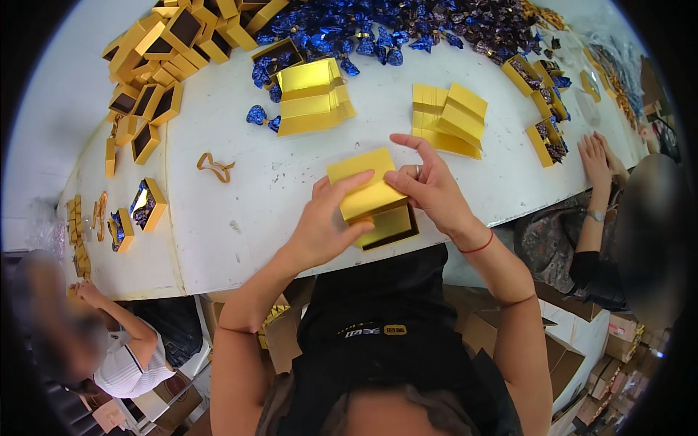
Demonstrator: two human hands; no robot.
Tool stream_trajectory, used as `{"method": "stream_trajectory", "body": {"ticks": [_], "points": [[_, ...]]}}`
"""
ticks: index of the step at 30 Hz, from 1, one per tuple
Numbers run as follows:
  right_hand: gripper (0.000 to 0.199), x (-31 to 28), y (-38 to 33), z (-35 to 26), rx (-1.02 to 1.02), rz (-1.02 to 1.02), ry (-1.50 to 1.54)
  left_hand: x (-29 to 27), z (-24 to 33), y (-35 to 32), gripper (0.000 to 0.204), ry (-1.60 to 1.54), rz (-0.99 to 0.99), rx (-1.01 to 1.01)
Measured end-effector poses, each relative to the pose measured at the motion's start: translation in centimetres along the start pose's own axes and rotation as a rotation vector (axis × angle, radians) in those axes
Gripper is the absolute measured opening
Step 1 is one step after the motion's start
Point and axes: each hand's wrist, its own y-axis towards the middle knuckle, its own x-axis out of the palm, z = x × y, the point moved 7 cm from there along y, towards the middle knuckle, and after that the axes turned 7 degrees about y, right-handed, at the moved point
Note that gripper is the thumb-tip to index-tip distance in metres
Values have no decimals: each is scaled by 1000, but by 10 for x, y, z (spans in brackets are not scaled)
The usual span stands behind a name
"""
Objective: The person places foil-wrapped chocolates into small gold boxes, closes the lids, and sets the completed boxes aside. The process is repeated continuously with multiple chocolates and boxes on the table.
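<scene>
A shiny gold card [367,182], bent along a fold, is between my two hands near the table's front edge. Beneath its lower side shows an open gold box [396,224] with a dark inside. My left hand [327,218] is closed on the card's left side, fingers over its face and thumb at the lower edge. At the upper right corner, my right hand [432,182] presses the card with its thumb; its index finger is raised and its other fingers are partly hidden. Folded gold cards lie beyond, one stack [313,102] left of centre and another [451,120] to the right.
Gold boxes [182,29] are heaped at the far left. Blue foil-wrapped sweets [313,29] and dark purple ones [480,22] pile up at the back. A gold ribbon loop [215,167] and filled boxes [149,206] lie leftward. Co-workers' hands [596,156] rest at the right edge.
</scene>
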Motion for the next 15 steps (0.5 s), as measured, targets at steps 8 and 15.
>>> {"method": "stream_trajectory", "body": {"ticks": [8,15], "points": [[32,19,-42,-54,-912,-38,-982,-8,-2,-1,58,-22,142,-17],[28,13,-42,-30,-994,-147,-1044,7,-3,-22,124,113,95,61]]}}
